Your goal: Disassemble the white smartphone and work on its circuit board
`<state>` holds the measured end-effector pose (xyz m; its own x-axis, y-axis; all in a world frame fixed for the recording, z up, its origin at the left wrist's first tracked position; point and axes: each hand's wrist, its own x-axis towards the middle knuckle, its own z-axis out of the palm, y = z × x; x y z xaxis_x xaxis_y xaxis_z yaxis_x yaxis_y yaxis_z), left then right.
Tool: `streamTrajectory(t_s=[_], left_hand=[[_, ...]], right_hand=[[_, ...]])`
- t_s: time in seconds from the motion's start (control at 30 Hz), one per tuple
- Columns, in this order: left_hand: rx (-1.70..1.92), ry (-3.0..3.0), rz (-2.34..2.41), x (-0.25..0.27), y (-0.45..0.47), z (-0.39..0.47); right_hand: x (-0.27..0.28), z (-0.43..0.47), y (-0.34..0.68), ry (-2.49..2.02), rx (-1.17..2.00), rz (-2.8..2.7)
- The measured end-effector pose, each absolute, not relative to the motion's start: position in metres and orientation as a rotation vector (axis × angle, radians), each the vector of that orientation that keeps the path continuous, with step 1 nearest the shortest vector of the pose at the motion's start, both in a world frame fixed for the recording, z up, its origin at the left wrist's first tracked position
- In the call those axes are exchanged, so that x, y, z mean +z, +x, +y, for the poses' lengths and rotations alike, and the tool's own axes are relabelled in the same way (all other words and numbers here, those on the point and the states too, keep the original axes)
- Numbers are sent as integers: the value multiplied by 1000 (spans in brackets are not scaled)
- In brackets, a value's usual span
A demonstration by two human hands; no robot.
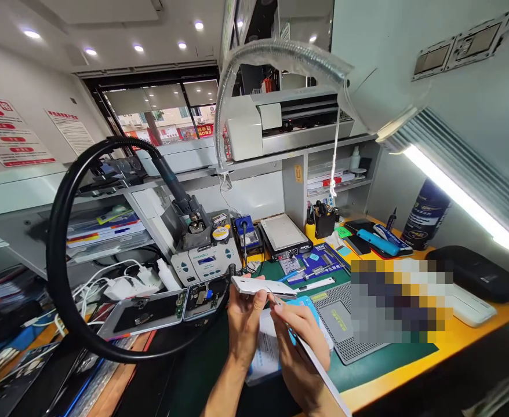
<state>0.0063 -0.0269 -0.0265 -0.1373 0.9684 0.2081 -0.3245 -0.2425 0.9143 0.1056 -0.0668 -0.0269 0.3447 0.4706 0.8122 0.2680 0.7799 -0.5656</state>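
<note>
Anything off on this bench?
Yes: a pixelated patch at right covers part of the gray perforated mat, so whatever lies there can't be made out. At left, white plugs look untidily bunched.

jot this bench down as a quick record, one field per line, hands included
left hand: holding a white device
right hand: close beside the white device; exact grip unclear
surface: green mat on a yellow table
left side: black hose in a large loop
behind: grey station with a small display
light: lamp at upper right, lit
obscured: pixelated patch on the right
</note>
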Motion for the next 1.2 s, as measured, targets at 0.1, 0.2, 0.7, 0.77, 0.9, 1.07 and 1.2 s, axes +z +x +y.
streamTrajectory(t_s=[0.1,0.2,0.7,0.77,0.9,1.07,1.2], left_hand=[[1599,1068,890,-21,6,-28],[1591,1094,870,-15,5,-28],[1589,1150,789,-16,-3,-25],[1613,1132,788,-16,-1,-26],[1673,1087,808,-16,4,-27],[1694,1003,804,-18,8,-30],[1704,939,791,-21,10,-30]], right_hand=[[-14,-68,112,-689,269,-1209],[-6,-69,119,-676,321,-1250],[2,-74,123,-618,241,-1351],[-1,-72,121,-623,187,-1386],[-7,-67,112,-600,91,-1373],[-13,-64,102,-632,42,-1328],[-13,-65,102,-660,2,-1370]])
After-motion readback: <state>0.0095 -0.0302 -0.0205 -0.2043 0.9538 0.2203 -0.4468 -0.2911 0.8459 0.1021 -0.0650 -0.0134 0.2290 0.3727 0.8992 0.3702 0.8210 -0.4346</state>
